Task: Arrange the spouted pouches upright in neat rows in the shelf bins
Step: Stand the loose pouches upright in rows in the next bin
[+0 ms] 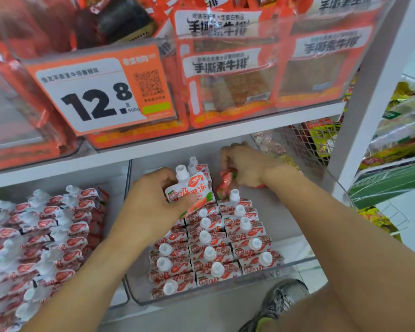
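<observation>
While rows stood half-filled, both hands worked the clear bin (304, 262).
The left hand (151, 200) gripped an upright pouch (189, 188); the right hand (244, 166) clutched a crumpled pouch (225, 183), which probably needed straightening next.

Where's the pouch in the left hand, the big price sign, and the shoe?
pouch (189, 188), head view, printed front.
price sign (94, 97), head view, black numbers.
shoe (280, 298), head view, grey toe.

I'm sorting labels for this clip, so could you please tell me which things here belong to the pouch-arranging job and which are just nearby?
Belongs to the job:
- left hand gripping an upright spouted pouch
- right hand holding a crumpled pouch
- rows of pouches in the clear bin
- left bin's pouches

Just nearby:
- price tag
- orange snack packs
- shoe
</observation>
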`<action>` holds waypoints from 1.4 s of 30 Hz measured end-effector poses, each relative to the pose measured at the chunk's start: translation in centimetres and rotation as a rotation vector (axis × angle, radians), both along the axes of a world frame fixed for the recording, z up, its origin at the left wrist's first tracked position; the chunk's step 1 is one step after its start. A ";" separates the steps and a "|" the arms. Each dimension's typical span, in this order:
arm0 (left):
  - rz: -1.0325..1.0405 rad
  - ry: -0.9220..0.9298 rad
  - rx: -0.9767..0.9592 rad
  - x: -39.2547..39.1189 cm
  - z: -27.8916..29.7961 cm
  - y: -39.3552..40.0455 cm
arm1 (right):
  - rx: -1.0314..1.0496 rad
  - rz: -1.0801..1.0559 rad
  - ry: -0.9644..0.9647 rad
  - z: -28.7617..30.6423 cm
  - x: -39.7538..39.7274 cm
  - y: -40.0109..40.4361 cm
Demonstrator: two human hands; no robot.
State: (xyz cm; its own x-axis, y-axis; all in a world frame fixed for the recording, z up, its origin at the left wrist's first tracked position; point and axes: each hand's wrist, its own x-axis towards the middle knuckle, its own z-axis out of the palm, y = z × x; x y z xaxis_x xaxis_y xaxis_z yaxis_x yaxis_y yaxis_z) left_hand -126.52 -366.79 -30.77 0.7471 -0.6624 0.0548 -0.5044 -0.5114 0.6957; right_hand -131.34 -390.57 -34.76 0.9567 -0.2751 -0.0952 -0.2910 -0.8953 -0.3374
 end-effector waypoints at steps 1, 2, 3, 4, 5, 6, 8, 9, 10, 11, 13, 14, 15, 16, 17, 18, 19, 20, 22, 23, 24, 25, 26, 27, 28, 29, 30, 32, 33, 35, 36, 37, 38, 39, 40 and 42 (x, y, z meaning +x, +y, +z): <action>0.003 0.006 0.001 0.0 0.1 0.1 | 0.021 0.000 -0.032 -0.1 -0.4 -0.2; 0.004 0.012 -0.001 0.0 0.1 0.2 | 0.054 -0.004 -0.042 -0.1 -0.8 -0.4; 0.004 0.017 -0.006 0.0 0.1 0.3 | 0.079 0.001 -0.042 -0.3 -1.1 -0.7; 0.006 0.021 -0.011 -0.1 0.1 0.4 | 0.092 0.005 -0.029 -0.2 -1.5 -0.8; 0.010 0.027 -0.017 -0.1 0.1 0.5 | 0.114 0.002 -0.033 0.0 -1.9 -0.8; 0.012 0.035 -0.027 -0.1 0.0 0.6 | 0.143 -0.010 -0.051 0.4 -2.3 -0.5; 0.013 0.048 -0.039 -0.1 -0.1 0.7 | 0.196 -0.057 -0.105 1.1 -3.1 -0.2; 0.013 0.050 -0.041 -0.1 -0.1 0.7 | 0.212 -0.092 -0.126 1.3 -3.4 0.0; 0.013 0.051 -0.046 0.0 -0.2 0.7 | 0.206 -0.129 -0.139 1.4 -3.5 0.1; 0.013 0.056 -0.052 0.0 -0.2 0.7 | 0.180 -0.156 -0.142 1.5 -3.6 0.0; 0.014 0.068 -0.059 0.0 -0.1 0.7 | 0.112 -0.173 -0.125 1.5 -3.5 0.0; 0.016 0.067 -0.056 0.0 -0.1 0.7 | 0.113 -0.162 -0.110 1.4 -3.4 0.0; 0.018 0.061 -0.049 0.0 0.0 0.7 | 0.130 -0.144 -0.080 1.3 -3.4 -0.1; 0.021 0.053 -0.042 -0.1 0.0 0.8 | 0.146 -0.122 -0.033 1.4 -3.5 0.0; 0.023 0.047 -0.038 -0.1 0.0 0.8 | 0.154 -0.098 0.037 1.5 -3.5 0.0; 0.023 0.045 -0.038 -0.1 0.0 0.8 | 0.164 -0.075 0.114 1.7 -3.7 -0.1; 0.021 0.042 -0.039 -0.1 0.0 0.9 | 0.175 -0.055 0.188 1.6 -3.9 -0.3; 0.018 0.038 -0.036 -0.1 0.0 0.9 | 0.188 -0.031 0.245 1.7 -4.2 -0.5; 0.016 0.031 -0.033 -0.1 0.0 1.0 | 0.227 0.003 0.338 1.6 -4.9 -0.9; 0.018 0.030 -0.034 -0.1 -0.1 0.9 | 0.240 0.008 0.369 1.5 -5.1 -1.0; 0.022 0.028 -0.034 -0.1 -0.1 0.9 | 0.244 0.004 0.374 1.5 -5.3 -1.0; 0.025 0.028 -0.034 0.0 -0.1 0.9 | 0.254 -0.010 0.352 1.4 -5.2 -1.0; 0.025 0.027 -0.036 0.0 -0.1 0.9 | 0.297 -0.029 0.295 1.4 -5.1 -1.0; 0.021 0.027 -0.036 0.0 -0.1 0.9 | 0.356 -0.047 0.232 1.2 -4.9 -1.1; 0.018 0.029 -0.036 0.0 -0.1 0.9 | 0.414 -0.059 0.161 1.2 -4.8 -1.2; 0.017 0.031 -0.034 0.0 0.0 1.0 | 0.452 -0.062 0.096 1.1 -4.7 -1.3; 0.019 0.032 -0.033 0.0 0.0 1.0 | 0.481 -0.059 0.026 1.0 -4.6 -1.3; 0.020 0.031 -0.033 0.0 0.0 1.0 | 0.505 -0.057 -0.119 0.4 -4.4 -1.3; 0.019 0.030 -0.032 0.0 0.0 0.9 | 0.513 -0.065 -0.190 0.2 -4.3 -1.2; 0.018 0.021 -0.030 0.0 -0.1 0.9 | 0.528 -0.078 -0.292 -0.1 -3.9 -0.7; 0.018 0.013 -0.027 0.0 0.0 0.8 | 0.510 -0.067 -0.294 -0.2 -3.7 -0.4; 0.018 0.008 -0.023 0.0 0.0 0.8 | 0.479 -0.052 -0.253 -0.6 -3.5 -0.2; 0.019 0.009 -0.022 0.0 0.0 0.8 | 0.468 -0.029 -0.189 -0.9 -3.3 0.0; 0.020 0.013 -0.023 0.0 0.0 0.8 | 0.489 -0.008 -0.115 -1.3 -3.2 0.1; 0.020 0.017 -0.025 -0.1 0.1 0.9 | 0.528 0.005 -0.048 -1.5 -3.1 0.1; 0.021 0.013 -0.021 0.0 0.2 1.0 | 0.592 0.007 0.052 -1.7 -3.0 -0.4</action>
State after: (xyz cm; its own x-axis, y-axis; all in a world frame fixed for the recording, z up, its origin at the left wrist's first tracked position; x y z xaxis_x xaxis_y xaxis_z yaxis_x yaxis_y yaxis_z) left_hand -126.56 -365.84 -30.57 0.7613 -0.6458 0.0588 -0.4850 -0.5069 0.7126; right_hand -134.36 -391.00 -36.49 0.9484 -0.1548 -0.2769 -0.3151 -0.5610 -0.7655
